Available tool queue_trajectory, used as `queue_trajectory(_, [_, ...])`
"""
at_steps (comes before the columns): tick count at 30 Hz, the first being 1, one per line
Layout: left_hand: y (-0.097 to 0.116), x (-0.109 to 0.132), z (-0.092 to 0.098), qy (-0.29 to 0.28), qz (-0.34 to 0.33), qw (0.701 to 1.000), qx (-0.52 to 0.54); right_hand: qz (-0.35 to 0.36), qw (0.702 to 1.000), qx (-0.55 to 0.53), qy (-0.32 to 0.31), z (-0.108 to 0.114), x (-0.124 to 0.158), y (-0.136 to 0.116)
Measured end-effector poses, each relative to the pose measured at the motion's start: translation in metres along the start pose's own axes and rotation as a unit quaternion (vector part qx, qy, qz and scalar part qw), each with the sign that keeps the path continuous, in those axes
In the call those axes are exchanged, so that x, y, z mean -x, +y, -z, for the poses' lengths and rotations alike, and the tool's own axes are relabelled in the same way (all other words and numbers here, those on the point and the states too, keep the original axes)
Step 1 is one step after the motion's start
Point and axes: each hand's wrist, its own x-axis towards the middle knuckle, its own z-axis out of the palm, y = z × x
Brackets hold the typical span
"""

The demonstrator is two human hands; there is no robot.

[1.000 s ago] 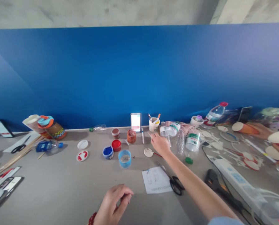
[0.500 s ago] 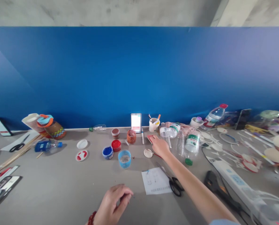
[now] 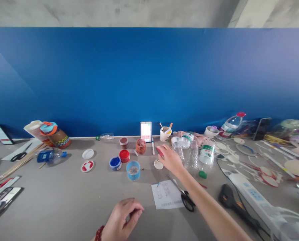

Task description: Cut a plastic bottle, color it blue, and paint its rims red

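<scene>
My right hand (image 3: 171,160) is stretched forward over the table, fingers closed on a small flat red piece (image 3: 160,151) mostly covered by them. Just left of its fingertips lie a round white disc (image 3: 158,164) and a marker pen (image 3: 153,147). Near the front edge rests my left hand (image 3: 124,217), its fingers curled and thumb drawn in, with nothing seen in it. Ahead of it stands a blue-rimmed cup of water (image 3: 133,171). Open paint pots, blue (image 3: 115,163) and red (image 3: 124,156), sit behind, beside a brown-stained jar (image 3: 140,146).
A printed sheet (image 3: 165,195) and black scissors (image 3: 188,201) lie by my right forearm. Clear plastic bottles (image 3: 206,154) crowd its right side. Further right are a glue gun (image 3: 237,204) and a white power strip (image 3: 254,192). A phone (image 3: 146,131) stands at the back.
My right hand has drawn slightly back toward me and left with the red piece, which now shows less. My left hand has hardly moved.
</scene>
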Motion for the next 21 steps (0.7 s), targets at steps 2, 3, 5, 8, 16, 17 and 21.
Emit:
queue_trajectory(2, [-0.001, -0.001, -0.001, 0.000, 0.006, 1.000, -0.002, 0.027, 0.999, -0.040, 0.013, 0.003, 0.005, -0.006])
queue_trajectory(3, [-0.001, -0.002, -0.002, 0.001, 0.008, 1.000, -0.002, 0.042, 0.997, -0.060, 0.017, 0.005, 0.008, -0.010])
queue_trajectory(5, [-0.001, -0.003, -0.003, 0.003, 0.009, 1.000, 0.002, 0.077, 0.992, -0.094, 0.023, 0.008, 0.013, -0.019])
queue_trajectory(8, [-0.001, -0.005, -0.004, 0.004, 0.001, 1.000, 0.016, 0.149, 0.976, -0.157, 0.026, 0.014, 0.018, -0.038])
queue_trajectory(16, [-0.003, -0.003, -0.006, -0.004, 0.005, 1.000, 0.028, 0.266, 0.944, -0.197, -0.008, 0.011, 0.010, -0.076])
queue_trajectory(17, [-0.003, -0.003, -0.006, -0.006, 0.009, 1.000, 0.027, 0.271, 0.942, -0.197, -0.002, 0.008, 0.009, -0.077])
queue_trajectory(21, [-0.004, -0.002, -0.006, -0.008, 0.018, 0.999, 0.027, 0.290, 0.940, -0.180, 0.016, 0.000, 0.006, -0.082])
